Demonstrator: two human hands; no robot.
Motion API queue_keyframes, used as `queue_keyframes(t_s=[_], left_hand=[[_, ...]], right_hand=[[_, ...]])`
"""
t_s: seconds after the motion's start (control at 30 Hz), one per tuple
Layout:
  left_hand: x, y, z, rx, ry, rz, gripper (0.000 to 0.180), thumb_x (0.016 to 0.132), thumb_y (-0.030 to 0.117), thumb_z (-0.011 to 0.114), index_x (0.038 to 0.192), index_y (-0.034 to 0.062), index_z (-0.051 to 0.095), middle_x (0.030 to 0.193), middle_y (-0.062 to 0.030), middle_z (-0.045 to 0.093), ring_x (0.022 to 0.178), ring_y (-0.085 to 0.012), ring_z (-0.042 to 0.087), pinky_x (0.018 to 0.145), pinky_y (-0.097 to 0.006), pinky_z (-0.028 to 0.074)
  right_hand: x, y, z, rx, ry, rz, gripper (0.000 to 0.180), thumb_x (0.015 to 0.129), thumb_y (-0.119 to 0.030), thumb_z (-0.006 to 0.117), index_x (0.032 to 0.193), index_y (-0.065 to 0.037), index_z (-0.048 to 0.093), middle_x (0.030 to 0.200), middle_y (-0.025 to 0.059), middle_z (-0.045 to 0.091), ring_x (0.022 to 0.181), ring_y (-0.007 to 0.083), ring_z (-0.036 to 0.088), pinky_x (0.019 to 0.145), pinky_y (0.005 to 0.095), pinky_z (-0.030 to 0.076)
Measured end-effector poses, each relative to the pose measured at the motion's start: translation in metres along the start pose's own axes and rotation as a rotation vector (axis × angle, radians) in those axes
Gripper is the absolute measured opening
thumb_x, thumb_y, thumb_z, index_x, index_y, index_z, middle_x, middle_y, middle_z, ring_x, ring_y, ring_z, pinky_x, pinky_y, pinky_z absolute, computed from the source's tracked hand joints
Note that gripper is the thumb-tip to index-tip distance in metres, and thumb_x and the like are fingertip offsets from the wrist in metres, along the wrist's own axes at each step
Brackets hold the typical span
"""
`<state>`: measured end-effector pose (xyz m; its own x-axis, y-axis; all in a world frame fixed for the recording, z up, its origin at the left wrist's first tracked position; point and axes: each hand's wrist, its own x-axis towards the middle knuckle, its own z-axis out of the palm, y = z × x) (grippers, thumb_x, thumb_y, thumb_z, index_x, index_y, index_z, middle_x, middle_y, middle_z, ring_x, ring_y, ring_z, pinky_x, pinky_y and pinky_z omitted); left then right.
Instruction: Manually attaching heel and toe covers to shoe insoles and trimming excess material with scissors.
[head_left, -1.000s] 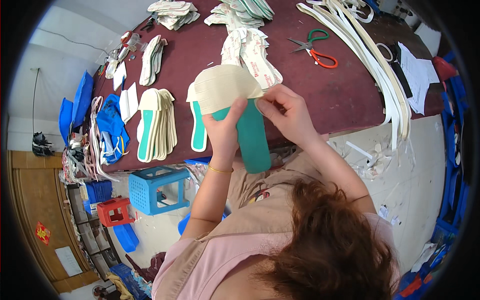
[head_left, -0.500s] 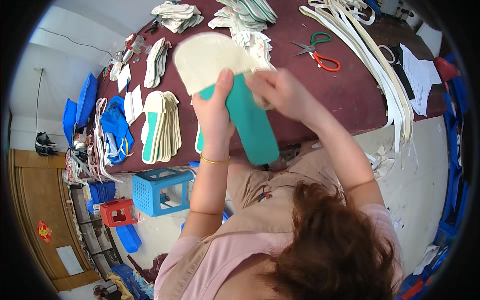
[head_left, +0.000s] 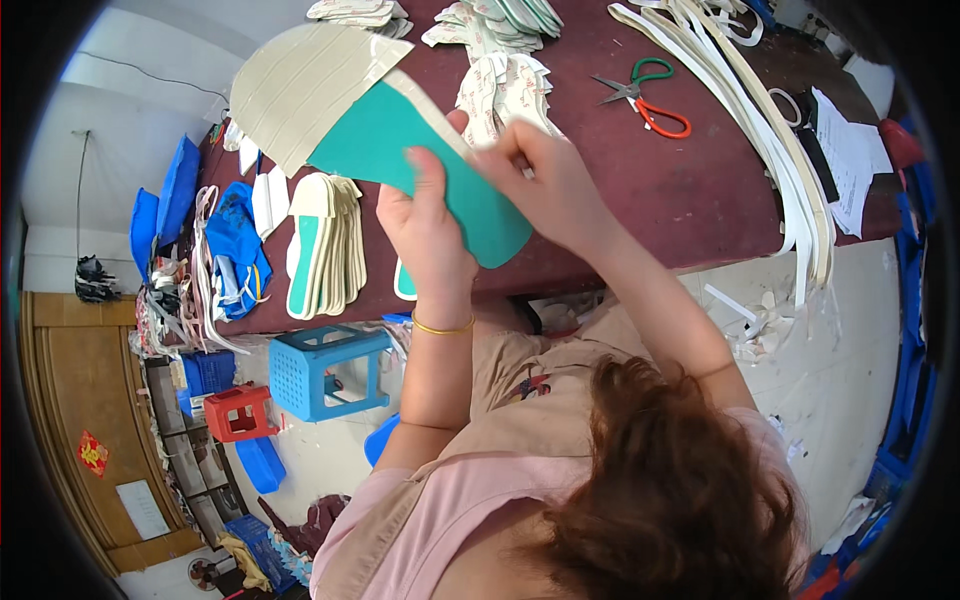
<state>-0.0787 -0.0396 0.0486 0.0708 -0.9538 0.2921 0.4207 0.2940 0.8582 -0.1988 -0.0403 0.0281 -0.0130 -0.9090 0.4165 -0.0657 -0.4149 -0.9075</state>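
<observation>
A flat slipper piece with a green insole [head_left: 370, 135] and a cream toe cover [head_left: 310, 90] is held up over the near edge of the table. My left hand [head_left: 428, 215] grips it around the middle, thumb on the green face and other fingers behind. At the insole's right edge, near the heel end, my right hand [head_left: 545, 180] is closed with thumb and forefinger pinched against the rim. The toe end points to the upper left. Close by on the left lies a fanned stack of similar cream-and-green slippers [head_left: 330, 245].
On the dark red table [head_left: 690, 200] lie scissors [head_left: 638, 95] with green and red handles, piles of paper-backed insoles [head_left: 505, 95], long white strips [head_left: 740, 90] and papers [head_left: 845, 150]. A blue cloth bag [head_left: 235, 240] sits at left. Blue [head_left: 325, 375] and red stools [head_left: 240, 413] stand below.
The slipper piece has swung with its toe end to the upper left and tilted. My right hand has shifted down slightly along its edge, still pinching; my left hand keeps its hold.
</observation>
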Motion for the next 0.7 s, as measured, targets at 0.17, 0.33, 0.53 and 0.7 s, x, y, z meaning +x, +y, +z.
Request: queue_keyframes(t_s=[0.17,0.33,0.53,0.7], left_hand=[[0.014,-0.012,-0.012,0.032,0.096,-0.1,0.035,0.095,0.029,0.049,0.107,-0.0034,0.054,0.093,-0.0087,0.063,0.076,-0.0129,0.059,0.067,-0.027,0.048],[0.021,-0.043,-0.006,-0.388,0.483,-0.059,0.047,0.096,0.042,0.04,0.102,-0.0022,0.054,0.088,-0.0103,0.063,0.071,-0.0175,0.059,0.068,-0.034,0.049],[-0.031,0.056,-0.015,0.818,-0.512,0.028,0.038,0.084,0.036,0.061,0.105,0.0041,0.06,0.088,-0.0076,0.06,0.088,-0.0214,0.057,0.07,-0.031,0.045],[0.03,0.072,-0.019,1.226,-0.949,-0.051,0.032,0.07,0.028,0.075,0.083,0.0008,0.065,0.062,-0.0139,0.057,0.053,-0.0276,0.055,0.053,-0.038,0.043]], right_hand=[[-0.052,0.03,0.002,0.137,0.093,0.121,0.021,0.085,-0.018,0.065,0.082,0.0,0.056,0.064,-0.0011,0.052,0.061,0.0055,0.044,0.055,0.0228,0.039],[-0.01,0.012,0.003,-0.085,0.014,-0.131,0.023,0.079,-0.02,0.07,0.087,0.0,0.061,0.07,0.0036,0.06,0.066,0.0071,0.052,0.06,0.0245,0.044],[-0.003,-0.027,-0.066,-0.066,-0.308,0.048,0.017,0.079,-0.016,0.068,0.084,-0.001,0.06,0.069,-0.0029,0.049,0.065,0.0049,0.046,0.056,0.0212,0.038],[0.008,-0.043,-0.04,-0.031,-0.429,-0.046,0.021,0.076,-0.017,0.071,0.084,-0.002,0.06,0.067,-0.0024,0.046,0.062,0.0071,0.045,0.055,0.0216,0.037]])
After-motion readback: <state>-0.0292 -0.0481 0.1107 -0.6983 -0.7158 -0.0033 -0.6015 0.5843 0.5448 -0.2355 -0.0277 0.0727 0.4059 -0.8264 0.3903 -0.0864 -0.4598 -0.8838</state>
